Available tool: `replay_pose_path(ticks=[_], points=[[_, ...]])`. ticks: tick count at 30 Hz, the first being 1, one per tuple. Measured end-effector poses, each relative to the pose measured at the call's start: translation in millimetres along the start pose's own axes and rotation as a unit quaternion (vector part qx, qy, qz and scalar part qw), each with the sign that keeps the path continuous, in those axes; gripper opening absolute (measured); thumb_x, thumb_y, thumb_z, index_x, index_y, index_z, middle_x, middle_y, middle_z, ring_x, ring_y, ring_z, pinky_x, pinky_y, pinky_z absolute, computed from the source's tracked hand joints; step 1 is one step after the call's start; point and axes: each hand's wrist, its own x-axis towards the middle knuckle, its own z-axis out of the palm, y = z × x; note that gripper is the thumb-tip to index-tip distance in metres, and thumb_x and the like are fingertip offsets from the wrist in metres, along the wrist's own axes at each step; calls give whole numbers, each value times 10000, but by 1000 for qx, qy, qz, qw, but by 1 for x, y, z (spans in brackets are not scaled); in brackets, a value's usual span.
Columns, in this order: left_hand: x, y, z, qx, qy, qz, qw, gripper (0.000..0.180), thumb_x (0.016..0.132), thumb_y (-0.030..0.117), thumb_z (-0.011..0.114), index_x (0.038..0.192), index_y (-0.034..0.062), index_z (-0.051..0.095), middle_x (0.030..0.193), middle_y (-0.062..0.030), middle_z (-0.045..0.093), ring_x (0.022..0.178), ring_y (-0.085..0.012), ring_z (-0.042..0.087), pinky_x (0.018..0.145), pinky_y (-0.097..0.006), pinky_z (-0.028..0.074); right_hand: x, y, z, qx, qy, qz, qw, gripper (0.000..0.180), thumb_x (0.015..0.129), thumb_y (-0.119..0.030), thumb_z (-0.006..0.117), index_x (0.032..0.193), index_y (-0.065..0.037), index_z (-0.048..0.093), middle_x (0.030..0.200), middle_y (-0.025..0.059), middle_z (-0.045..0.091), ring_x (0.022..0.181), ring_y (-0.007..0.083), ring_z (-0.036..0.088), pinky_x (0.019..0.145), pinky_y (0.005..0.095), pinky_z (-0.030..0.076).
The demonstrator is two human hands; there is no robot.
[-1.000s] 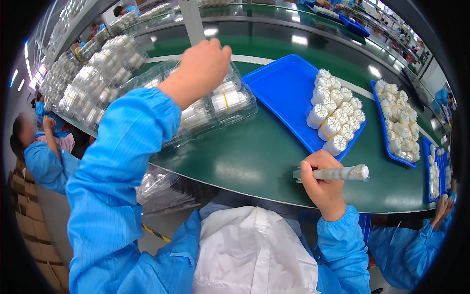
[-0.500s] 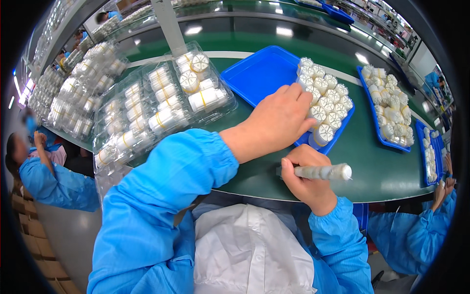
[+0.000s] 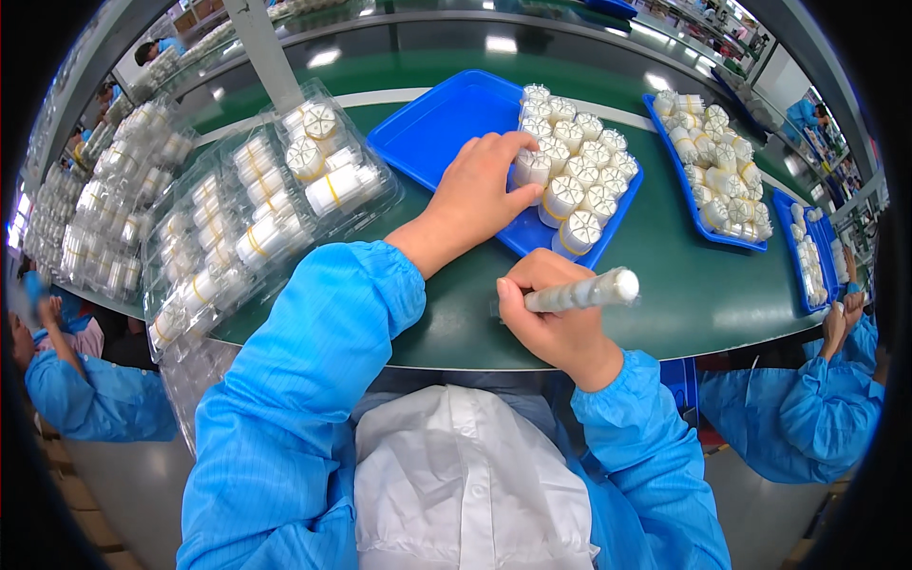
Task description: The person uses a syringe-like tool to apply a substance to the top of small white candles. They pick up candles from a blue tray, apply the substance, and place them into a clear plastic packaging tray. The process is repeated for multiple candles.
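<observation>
A blue tray (image 3: 432,114) holds upright white cylinders (image 3: 581,173) with spoked ends, packed together on its right side; its left part is bare. My left hand (image 3: 475,190) reaches over the tray from the left. Its thumb and fingers are around a white cylinder (image 3: 532,168) at the left edge of the group. Just in front of the tray, my right hand (image 3: 560,318) grips a thick pen-like tool (image 3: 581,292) wrapped in clear material. The tool's blunt white end points to the right; its other end, by the thumb, is hard to make out.
On the left, clear plastic blister trays (image 3: 356,223) hold white cylinders with yellow bands, with more stacked trays (image 3: 119,204) beyond. Other filled blue trays (image 3: 708,233) line the right of the green table (image 3: 437,318). A metal post (image 3: 261,52) rises behind. Co-workers (image 3: 798,408) sit at both sides.
The whole view has shifted, so things appear farther left. My left fingers have spread a little and now show the cylinder between them. My right hand still holds the pen-like tool.
</observation>
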Motion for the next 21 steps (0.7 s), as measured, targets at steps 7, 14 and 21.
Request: replay_pose_path(ticks=[7, 14, 21], points=[[-13, 12, -36, -81, 59, -20, 995, 355, 766, 48, 766, 1083, 77, 609, 1093, -99, 597, 955, -229, 617, 794, -337, 536, 3, -3, -1, 30, 34, 4, 999, 144, 832, 27, 714, 735, -18, 617, 689, 69, 617, 600, 187, 589, 545, 332, 448], [-94, 43, -85, -109, -47, -28, 993, 499, 729, -7, 777, 1164, 43, 537, 1153, -115, 601, 991, -219, 610, 825, -308, 519, 7, 2, -4, 61, 89, 19, 994, 155, 856, 31, 695, 735, -18, 612, 677, 55, 608, 583, 163, 558, 526, 314, 409], [-121, 45, -78, -142, -46, -58, 987, 517, 735, 17, 780, 1226, 36, 618, 1145, -110, 603, 976, -234, 613, 809, -321, 511, 20, -7, 3, 58, 32, 89, 994, 131, 871, -27, 729, 767, -12, 651, 672, 37, 607, 577, 110, 541, 520, 295, 398]])
